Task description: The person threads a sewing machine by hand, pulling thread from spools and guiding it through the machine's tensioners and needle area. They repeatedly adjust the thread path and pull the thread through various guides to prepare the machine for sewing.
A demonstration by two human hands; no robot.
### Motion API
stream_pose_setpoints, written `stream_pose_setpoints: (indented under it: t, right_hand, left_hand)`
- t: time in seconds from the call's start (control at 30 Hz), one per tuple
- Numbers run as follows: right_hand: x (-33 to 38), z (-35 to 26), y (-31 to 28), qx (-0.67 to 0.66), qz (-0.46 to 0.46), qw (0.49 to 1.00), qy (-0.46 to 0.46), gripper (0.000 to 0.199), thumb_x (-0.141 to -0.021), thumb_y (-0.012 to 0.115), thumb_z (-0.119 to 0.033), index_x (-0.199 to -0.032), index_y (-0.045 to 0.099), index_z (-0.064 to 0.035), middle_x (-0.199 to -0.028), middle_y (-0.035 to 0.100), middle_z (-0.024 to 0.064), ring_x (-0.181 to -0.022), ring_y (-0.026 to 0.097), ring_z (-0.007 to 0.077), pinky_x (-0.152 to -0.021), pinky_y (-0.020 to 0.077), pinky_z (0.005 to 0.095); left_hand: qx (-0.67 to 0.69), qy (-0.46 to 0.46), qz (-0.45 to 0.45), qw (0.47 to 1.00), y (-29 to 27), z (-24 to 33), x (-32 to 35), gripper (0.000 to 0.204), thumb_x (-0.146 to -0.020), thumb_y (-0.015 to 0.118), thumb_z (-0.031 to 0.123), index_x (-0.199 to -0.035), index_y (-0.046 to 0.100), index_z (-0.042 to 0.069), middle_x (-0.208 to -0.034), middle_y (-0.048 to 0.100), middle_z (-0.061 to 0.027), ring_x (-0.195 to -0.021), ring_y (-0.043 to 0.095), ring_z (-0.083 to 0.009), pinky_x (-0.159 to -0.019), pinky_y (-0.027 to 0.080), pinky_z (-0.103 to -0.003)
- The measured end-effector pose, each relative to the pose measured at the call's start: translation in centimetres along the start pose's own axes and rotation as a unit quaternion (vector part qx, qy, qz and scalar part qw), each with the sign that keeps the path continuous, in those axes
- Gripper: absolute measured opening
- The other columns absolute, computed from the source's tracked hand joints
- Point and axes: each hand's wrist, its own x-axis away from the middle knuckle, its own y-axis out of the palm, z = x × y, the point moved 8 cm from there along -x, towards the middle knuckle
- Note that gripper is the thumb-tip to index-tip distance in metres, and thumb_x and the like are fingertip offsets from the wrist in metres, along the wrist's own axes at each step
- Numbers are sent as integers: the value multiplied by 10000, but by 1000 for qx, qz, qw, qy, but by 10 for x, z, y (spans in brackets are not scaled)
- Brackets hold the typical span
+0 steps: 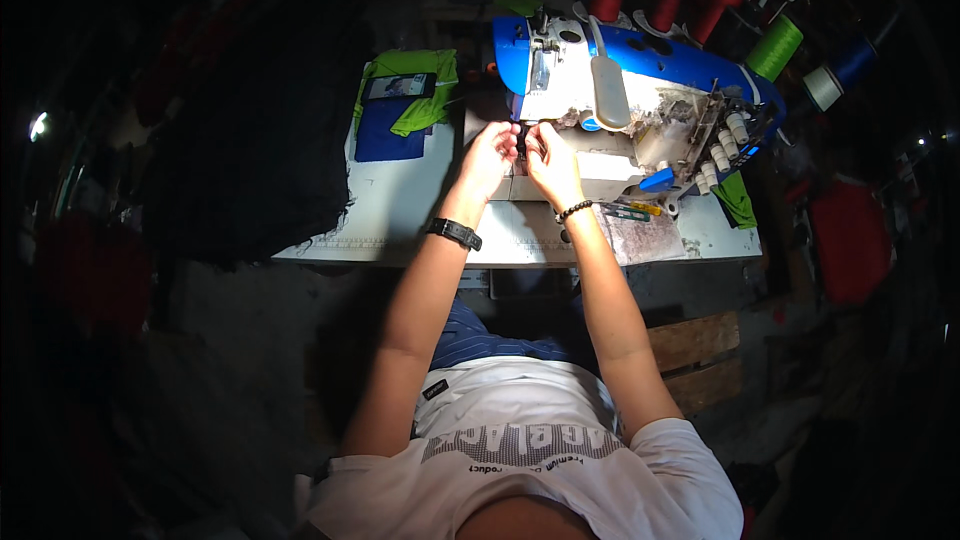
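Sewing machine (655, 90), blue and white, seen from above through the head camera that I watch at a distance; it stands on a pale bench (390, 205), right of centre as I view it, its working end toward the left; the person's two bare hands meet at that end. Left grip (497, 145): fingers bent, tips close to the machine's front and just beside the other hand; right grip (546, 152): fingers curled inward, thumb near the forefinger; I cannot tell whether either pinches anything, the fingertips being too small and the gap between them too dark.

On the left wrist I note a black watch (455, 232); on the right, a dark bead bracelet (574, 210). Left of the machine lie lime-green cloth (430, 115) and blue cloth (385, 140), with a phone (400, 86) on top; farther left, a heap of dark fabric (250, 140) reaches the bench's edge.

Behind the machine I count three red thread cones (606, 0); to their right stand a green cone (775, 48) and, beyond it, a blue one and a white one. Near the right forearm, a yellow-ended tool (642, 209) lies at the machine's foot; below, a slatted wooden seat (695, 345) shows beside the person.
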Motion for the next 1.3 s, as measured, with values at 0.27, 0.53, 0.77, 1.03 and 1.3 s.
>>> stream_pose_setpoints:
  t: [0.27,0.53,0.77,1.03,1.3]
  right_hand:
    - [88,-68,-20,73,-169,971,-154,269,-703,566,39,-946,609,-67,-830,644,135,-737,655,322,-643,532,383]
    - [192,-92,-18,119,-268,949,-115,378,-642,618,24,-1006,567,-65,-892,574,79,-644,625,267,-553,517,352]
    - [188,-97,-23,102,-250,955,-121,389,-656,614,45,-1030,580,-59,-893,607,109,-657,636,289,-585,526,376]
    - [61,-79,-31,-28,-80,989,-118,598,-739,454,126,-1308,515,-48,-1365,522,175,-1264,476,351,-1044,407,389]
    - [138,3,21,-216,-64,966,131,195,-1026,458,-179,-947,544,-23,-773,533,63,-670,536,125,-633,455,297]
  left_hand:
    - [99,-99,-23,990,-49,-48,124,167,-915,496,114,-780,523,21,-667,507,-60,-616,493,-155,-626,446,-293]
    - [86,-193,11,977,-51,-86,208,137,-952,536,195,-915,563,66,-760,496,22,-628,460,-49,-635,423,-221]
    - [-242,-70,-49,966,-51,-66,205,206,-972,600,191,-1048,692,23,-888,613,2,-801,550,-58,-718,448,-198]
    - [-313,146,-132,929,17,18,209,168,-980,549,77,-936,673,-27,-929,686,-97,-795,636,-140,-761,519,-276]
    - [-18,100,19,995,-4,36,119,192,-983,574,184,-1068,653,32,-1069,687,-86,-962,664,-166,-894,546,-301]
